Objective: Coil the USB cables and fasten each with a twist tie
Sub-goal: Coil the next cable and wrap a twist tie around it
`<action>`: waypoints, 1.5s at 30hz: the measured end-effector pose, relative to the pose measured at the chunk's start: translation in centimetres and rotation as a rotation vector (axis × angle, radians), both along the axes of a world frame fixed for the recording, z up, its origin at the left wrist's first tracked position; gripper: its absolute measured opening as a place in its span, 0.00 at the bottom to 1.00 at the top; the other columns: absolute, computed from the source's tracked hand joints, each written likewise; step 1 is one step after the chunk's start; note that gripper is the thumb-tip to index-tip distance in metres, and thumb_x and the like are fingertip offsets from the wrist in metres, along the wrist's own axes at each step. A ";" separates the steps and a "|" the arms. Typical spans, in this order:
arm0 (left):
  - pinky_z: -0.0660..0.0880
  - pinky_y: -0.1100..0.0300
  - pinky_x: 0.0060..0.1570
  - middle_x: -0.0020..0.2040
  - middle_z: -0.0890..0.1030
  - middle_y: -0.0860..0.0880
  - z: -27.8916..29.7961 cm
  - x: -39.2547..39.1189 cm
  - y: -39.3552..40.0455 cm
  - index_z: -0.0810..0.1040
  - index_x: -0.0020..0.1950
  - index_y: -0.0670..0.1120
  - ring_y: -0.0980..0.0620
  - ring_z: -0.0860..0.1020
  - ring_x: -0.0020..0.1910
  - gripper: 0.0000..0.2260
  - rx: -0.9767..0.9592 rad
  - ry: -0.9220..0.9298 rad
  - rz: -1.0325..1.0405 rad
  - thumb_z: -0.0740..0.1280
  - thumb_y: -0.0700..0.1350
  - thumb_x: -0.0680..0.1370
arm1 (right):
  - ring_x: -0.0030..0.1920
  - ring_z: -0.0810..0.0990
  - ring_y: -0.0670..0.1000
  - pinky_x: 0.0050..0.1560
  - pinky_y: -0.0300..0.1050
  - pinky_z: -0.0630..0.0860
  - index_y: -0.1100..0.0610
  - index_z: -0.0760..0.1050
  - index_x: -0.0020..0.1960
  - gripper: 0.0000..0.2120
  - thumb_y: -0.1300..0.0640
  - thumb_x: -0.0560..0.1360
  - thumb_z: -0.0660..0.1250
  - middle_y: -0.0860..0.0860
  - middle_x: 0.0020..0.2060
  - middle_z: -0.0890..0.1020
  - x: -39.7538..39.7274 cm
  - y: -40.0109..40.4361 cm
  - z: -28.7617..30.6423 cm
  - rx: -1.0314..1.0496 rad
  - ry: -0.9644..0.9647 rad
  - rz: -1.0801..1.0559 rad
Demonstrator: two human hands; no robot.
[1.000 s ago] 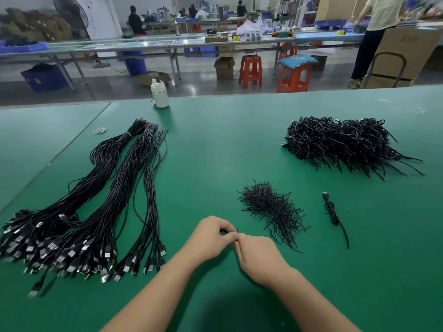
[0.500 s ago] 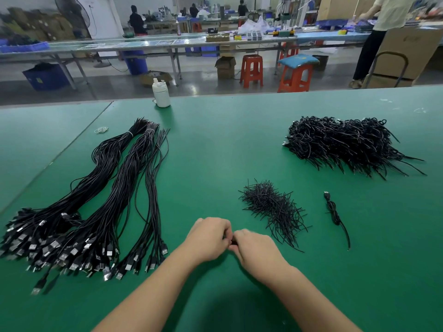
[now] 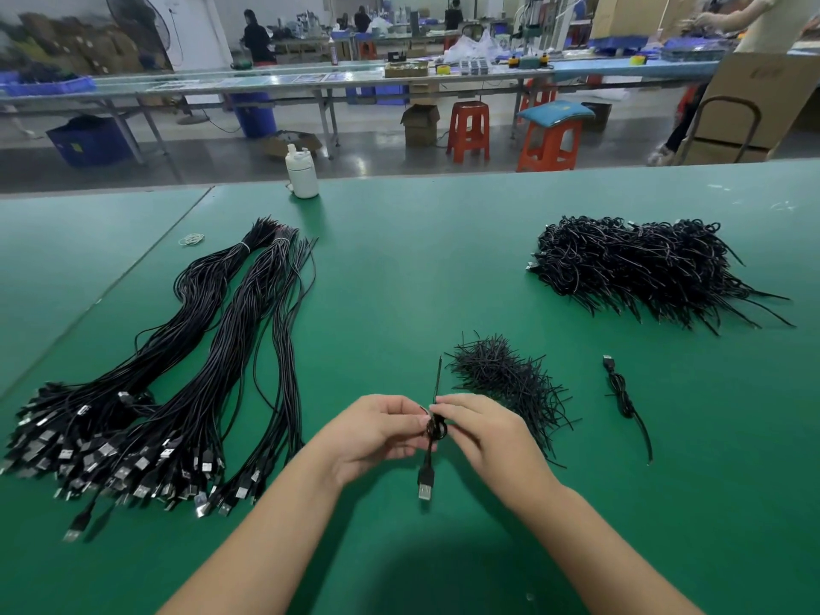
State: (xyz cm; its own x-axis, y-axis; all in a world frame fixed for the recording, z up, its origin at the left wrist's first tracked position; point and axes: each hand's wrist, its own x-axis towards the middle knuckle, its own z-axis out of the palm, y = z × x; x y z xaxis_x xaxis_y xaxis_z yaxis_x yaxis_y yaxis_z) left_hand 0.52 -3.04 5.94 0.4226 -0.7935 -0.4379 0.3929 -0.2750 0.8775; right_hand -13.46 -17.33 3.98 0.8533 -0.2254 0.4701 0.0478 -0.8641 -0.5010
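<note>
Both hands have lifted since the earlier frame, baring a coiled cable [image 3: 435, 430] between them; the left hand [image 3: 377, 430] curls its fingers round the coil, the right hand [image 3: 481, 430] pinches a twist tie [image 3: 437, 378] standing up from it; the plug [image 3: 425, 485] hangs below; the pile of ties [image 3: 506, 379] lies just right of the coil on the green surface [image 3: 399, 268].

Green matted work table [image 3: 399, 268], loaded with black cable stock.

Left of the grip, long bundles of uncoiled black USB cables [image 3: 146, 392]; just right, a loose heap of short black twist ties [image 3: 506, 375]; further right, one tied black cable [image 3: 623, 397]; far right beyond, a pile of coiled black cables [image 3: 643, 264]; far side, a white plastic bottle [image 3: 301, 173].
</note>
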 end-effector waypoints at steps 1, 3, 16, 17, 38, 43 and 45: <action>0.73 0.62 0.36 0.41 0.84 0.41 0.0 0.0 0.0 0.78 0.44 0.42 0.49 0.82 0.37 0.03 -0.005 -0.045 -0.011 0.71 0.36 0.75 | 0.56 0.80 0.47 0.64 0.33 0.69 0.55 0.83 0.58 0.12 0.61 0.75 0.71 0.48 0.56 0.83 0.0 0.0 0.1 0.022 0.005 -0.014; 0.71 0.62 0.37 0.40 0.84 0.41 0.2 0.0 0.0 0.78 0.44 0.42 0.51 0.79 0.35 0.04 0.007 -0.224 -0.034 0.71 0.35 0.76 | 0.56 0.79 0.46 0.63 0.31 0.67 0.54 0.84 0.57 0.10 0.60 0.76 0.71 0.47 0.55 0.84 0.2 0.2 0.1 0.071 0.028 -0.033; 0.72 0.53 0.47 0.44 0.78 0.52 -0.4 -2.2 -0.7 0.75 0.45 0.50 0.50 0.74 0.47 0.02 0.189 -1.464 0.027 0.66 0.45 0.78 | 0.28 0.80 0.51 0.37 0.48 0.76 0.50 0.70 0.54 0.08 0.57 0.79 0.67 0.49 0.30 0.81 1.9 0.9 0.0 0.935 0.228 -0.148; 0.72 0.53 0.46 0.44 0.78 0.52 -0.3 -2.2 -0.8 0.75 0.45 0.49 0.49 0.74 0.46 0.02 0.155 -1.521 0.023 0.66 0.44 0.78 | 0.27 0.79 0.51 0.35 0.46 0.77 0.53 0.71 0.53 0.06 0.59 0.79 0.66 0.51 0.30 0.81 1.9 0.9 0.0 1.006 0.213 -0.125; 0.67 0.70 0.36 0.36 0.78 0.54 0.1 -2.0 -0.8 0.77 0.41 0.52 0.63 0.72 0.33 0.06 0.042 -1.067 0.054 0.71 0.43 0.76 | 0.30 0.64 0.47 0.30 0.39 0.60 0.60 0.80 0.41 0.11 0.52 0.75 0.72 0.49 0.28 0.71 1.4 -1.2 0.2 0.954 0.261 -0.061; 0.72 0.56 0.45 0.43 0.77 0.51 0.4 -2.6 -0.9 0.76 0.46 0.46 0.49 0.74 0.43 0.02 0.002 -1.631 -0.050 0.67 0.42 0.78 | 0.25 0.64 0.47 0.26 0.40 0.61 0.53 0.77 0.55 0.07 0.56 0.78 0.70 0.46 0.23 0.72 1.8 -0.7 0.4 1.112 0.180 -0.072; 0.74 0.53 0.42 0.41 0.78 0.49 0.2 -2.9 -1.0 0.76 0.46 0.45 0.47 0.75 0.42 0.02 0.016 -1.741 -0.053 0.66 0.41 0.78 | 0.25 0.67 0.48 0.27 0.41 0.65 0.54 0.75 0.54 0.06 0.57 0.78 0.68 0.49 0.25 0.73 1.9 -0.5 0.5 1.101 0.154 -0.072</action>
